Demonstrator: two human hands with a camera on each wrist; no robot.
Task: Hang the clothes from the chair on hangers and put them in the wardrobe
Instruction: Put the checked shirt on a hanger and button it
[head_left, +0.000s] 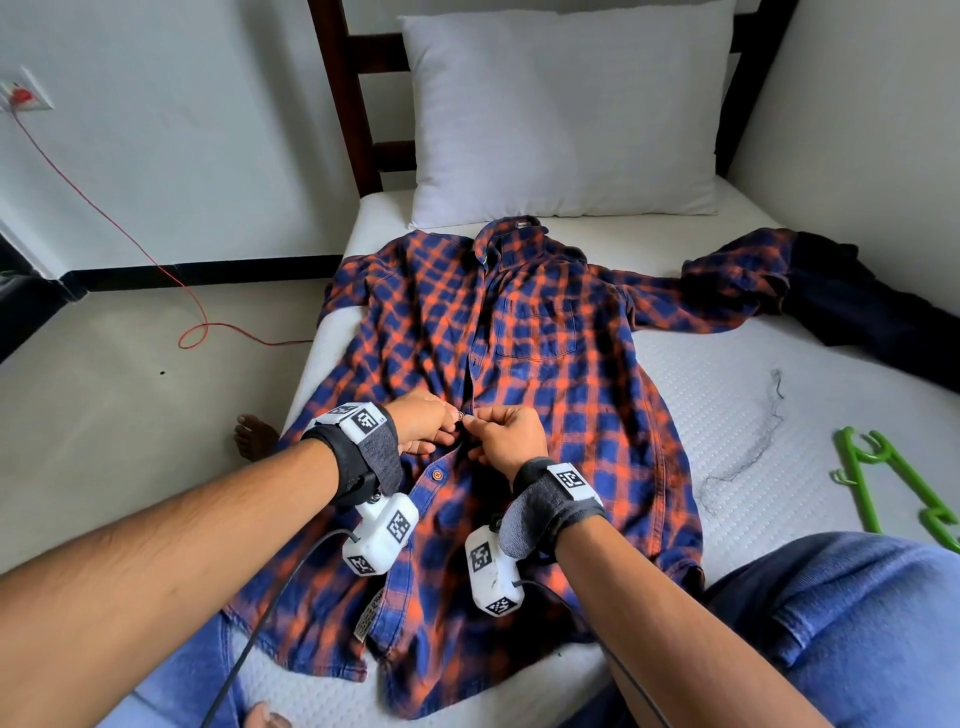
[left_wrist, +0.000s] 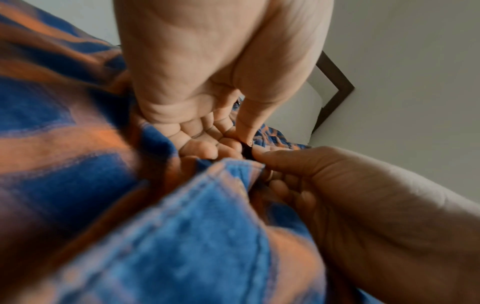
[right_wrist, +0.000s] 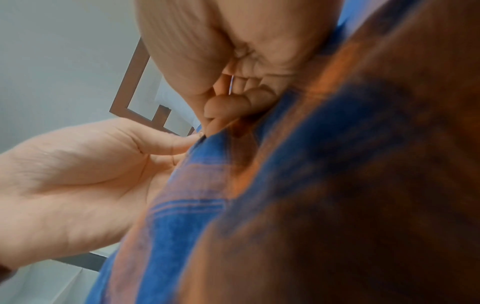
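An orange-and-blue plaid shirt (head_left: 545, 364) lies spread face up on the white mattress (head_left: 727, 395), collar toward the pillow. My left hand (head_left: 423, 423) pinches the left front edge of the shirt at a small button (head_left: 461, 415). My right hand (head_left: 506, 434) pinches the opposite placket edge right beside it. In the left wrist view my left hand (left_wrist: 207, 115) grips the fabric (left_wrist: 182, 236) and the right hand (left_wrist: 337, 185) meets it. In the right wrist view my right hand (right_wrist: 233, 82) curls on the cloth (right_wrist: 311, 185); the left hand (right_wrist: 91, 174) touches it. A green hanger (head_left: 893, 488) lies on the bed at right.
A white pillow (head_left: 566, 114) leans on a dark wooden headboard (head_left: 358, 104). A dark garment (head_left: 852, 301) lies at the bed's far right, over a shirt sleeve. A red cable (head_left: 156, 260) runs across the floor from a wall socket (head_left: 23, 96). My knees in blue jeans (head_left: 831, 634) rest on the bed.
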